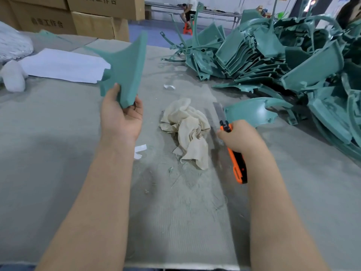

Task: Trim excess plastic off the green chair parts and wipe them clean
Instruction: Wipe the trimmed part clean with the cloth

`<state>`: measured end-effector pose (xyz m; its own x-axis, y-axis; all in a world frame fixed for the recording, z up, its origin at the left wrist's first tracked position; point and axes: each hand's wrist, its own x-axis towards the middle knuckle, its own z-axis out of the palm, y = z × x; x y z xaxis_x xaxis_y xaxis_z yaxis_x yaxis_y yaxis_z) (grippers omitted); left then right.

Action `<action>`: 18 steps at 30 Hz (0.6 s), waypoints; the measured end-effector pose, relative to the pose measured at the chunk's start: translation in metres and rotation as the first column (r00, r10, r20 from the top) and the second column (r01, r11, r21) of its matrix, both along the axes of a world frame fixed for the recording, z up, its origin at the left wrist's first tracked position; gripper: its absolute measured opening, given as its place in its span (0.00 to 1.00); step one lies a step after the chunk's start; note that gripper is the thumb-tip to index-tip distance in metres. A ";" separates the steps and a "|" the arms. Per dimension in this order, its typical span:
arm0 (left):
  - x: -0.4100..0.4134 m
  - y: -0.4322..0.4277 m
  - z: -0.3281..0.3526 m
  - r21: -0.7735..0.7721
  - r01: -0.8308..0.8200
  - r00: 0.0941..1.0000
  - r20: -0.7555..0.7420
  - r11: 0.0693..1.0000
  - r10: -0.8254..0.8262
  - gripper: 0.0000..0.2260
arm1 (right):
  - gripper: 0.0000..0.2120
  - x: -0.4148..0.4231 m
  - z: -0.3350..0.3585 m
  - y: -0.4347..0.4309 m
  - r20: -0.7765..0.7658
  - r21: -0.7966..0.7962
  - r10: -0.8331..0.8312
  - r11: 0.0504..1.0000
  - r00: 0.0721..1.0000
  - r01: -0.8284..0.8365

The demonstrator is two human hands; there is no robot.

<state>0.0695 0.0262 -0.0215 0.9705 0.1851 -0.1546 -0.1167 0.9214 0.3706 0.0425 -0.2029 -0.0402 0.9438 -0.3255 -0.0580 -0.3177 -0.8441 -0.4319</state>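
Left grip (121, 114) clamped on lower end of one green chair part (125, 71), thumb on near face, fingers curled behind. Part stood upright above the grip, clear of the worktop (78, 153), flaring to two points at top.

Right grip (240, 137) closed round one utility knife (239, 169), orange/black. Blade stuck out ahead of the knuckles, handle tail ran back under the wrist.

Count: 1 part in hand, 1 knife, 1 cream rag (187, 130) crumpled betw. the two grips, 2 white scraps (139, 150) on the worktop. 1 loose curved part (252, 112) lay just beyond right grip. Pile of green parts (273, 55) at far right, too overlapped to count.

Stack of white sheets (62, 65) far left. Cardboard boxes (93, 22) behind, cut off at top edge.

Hard to see: mid-handle of knife hidden by fingers; blade blurred, edge not readable. Pile ran off right edge. Held part's bottom tip covered by fingers.
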 end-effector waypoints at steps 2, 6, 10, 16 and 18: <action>0.000 -0.001 -0.001 0.030 0.034 0.999 -0.011 0.999 -0.033 0.05 | 0.15 0.003 -0.006 0.002 -0.048 -0.016 -0.003 1.000 0.999 0.002; 0.006 -0.004 -0.005 0.216 0.011 0.995 -0.097 0.976 0.010 0.04 | 0.26 0.004 -0.003 0.012 0.296 0.054 -0.090 0.996 0.951 0.077; 0.008 -0.008 -0.006 0.159 0.047 0.998 -0.047 0.986 -0.040 0.05 | 0.29 0.003 -0.002 0.048 0.315 -0.058 0.148 0.989 0.937 -0.137; 0.001 -0.005 -0.006 -0.048 0.257 0.961 0.120 0.965 -0.250 0.10 | 0.07 0.012 0.026 0.048 0.699 0.249 -0.133 0.966 0.702 -0.065; -0.004 -0.006 -0.005 -0.102 0.353 0.917 0.233 0.930 -0.323 0.11 | 0.08 0.012 0.043 0.039 0.880 0.313 -0.255 0.946 0.401 -0.083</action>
<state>0.0656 0.0201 -0.0262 0.9840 -0.1685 0.0576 0.1505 0.9597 0.2373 0.0541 -0.1637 0.0029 0.4584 -0.5376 0.7077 0.3371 -0.6316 -0.6981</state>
